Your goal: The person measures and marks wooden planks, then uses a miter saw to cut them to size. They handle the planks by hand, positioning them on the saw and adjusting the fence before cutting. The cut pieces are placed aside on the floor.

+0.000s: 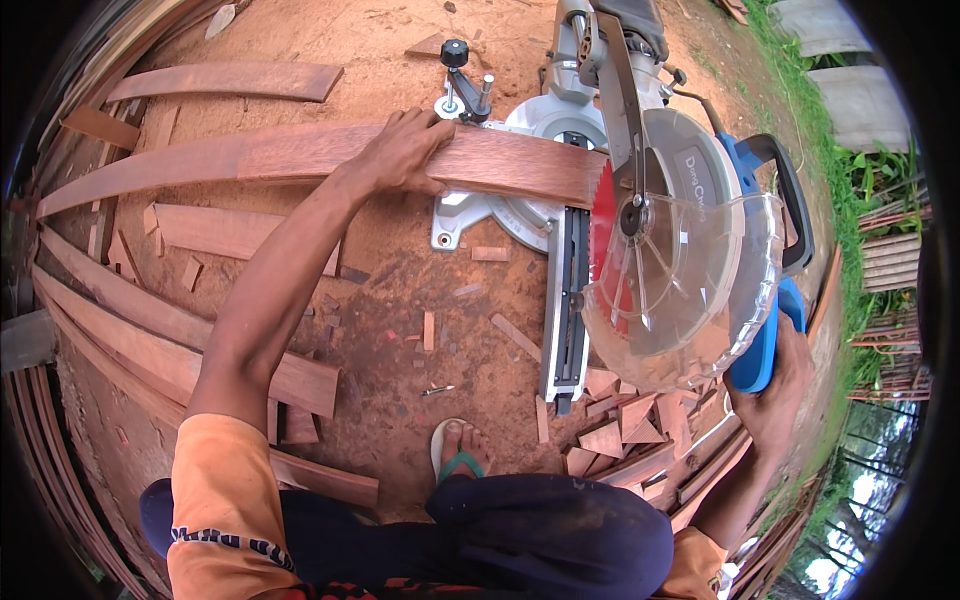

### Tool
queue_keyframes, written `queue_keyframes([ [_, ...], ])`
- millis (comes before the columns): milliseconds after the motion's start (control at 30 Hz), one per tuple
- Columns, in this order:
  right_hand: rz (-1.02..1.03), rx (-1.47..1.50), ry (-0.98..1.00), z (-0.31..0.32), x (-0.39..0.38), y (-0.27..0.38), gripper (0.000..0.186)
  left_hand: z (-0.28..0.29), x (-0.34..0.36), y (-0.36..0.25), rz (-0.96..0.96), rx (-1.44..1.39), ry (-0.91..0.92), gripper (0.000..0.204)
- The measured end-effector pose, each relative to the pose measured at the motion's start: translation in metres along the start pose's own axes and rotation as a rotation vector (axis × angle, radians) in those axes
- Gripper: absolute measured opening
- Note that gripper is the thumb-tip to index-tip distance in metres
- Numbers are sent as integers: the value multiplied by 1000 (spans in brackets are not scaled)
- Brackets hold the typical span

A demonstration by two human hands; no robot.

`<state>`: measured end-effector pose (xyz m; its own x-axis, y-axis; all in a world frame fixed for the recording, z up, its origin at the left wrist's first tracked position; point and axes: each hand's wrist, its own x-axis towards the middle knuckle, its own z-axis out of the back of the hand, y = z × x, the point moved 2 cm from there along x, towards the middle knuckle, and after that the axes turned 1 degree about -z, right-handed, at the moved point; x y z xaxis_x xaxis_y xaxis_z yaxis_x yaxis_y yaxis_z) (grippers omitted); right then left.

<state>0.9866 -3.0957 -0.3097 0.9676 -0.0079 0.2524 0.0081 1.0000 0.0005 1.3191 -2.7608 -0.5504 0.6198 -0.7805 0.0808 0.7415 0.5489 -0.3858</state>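
A long reddish-brown wooden plank (290, 152) lies across the grey base (508, 222) of a mitre saw, its right end against the red blade (602, 255). My left hand (405, 152) grips the plank just left of the saw, fingers over the top and thumb at the near edge. On the right, my right hand (780, 385) is wrapped round the saw's blue handle (757, 350). A clear plastic guard (690, 290) covers much of the blade. Behind the plank stands a hold-down clamp with a black knob (454, 54).
Several long planks (130, 330) lie at the left, one shorter plank (230, 81) behind. Wood offcuts (635, 425) are piled near the right foot of the saw, and small scraps dot the sawdust-covered ground (390, 370). My sandalled foot (460, 447) is close by.
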Motion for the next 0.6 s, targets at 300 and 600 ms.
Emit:
queue_keyframes([
  [300, 19, -45, 13, -11, -3, 6, 63, -4, -3, 4, -5, -62, -39, 72],
  [600, 65, -64, 5, -12, -8, 1, 72, -4, -3, 3, 8, -73, -21, 72],
])
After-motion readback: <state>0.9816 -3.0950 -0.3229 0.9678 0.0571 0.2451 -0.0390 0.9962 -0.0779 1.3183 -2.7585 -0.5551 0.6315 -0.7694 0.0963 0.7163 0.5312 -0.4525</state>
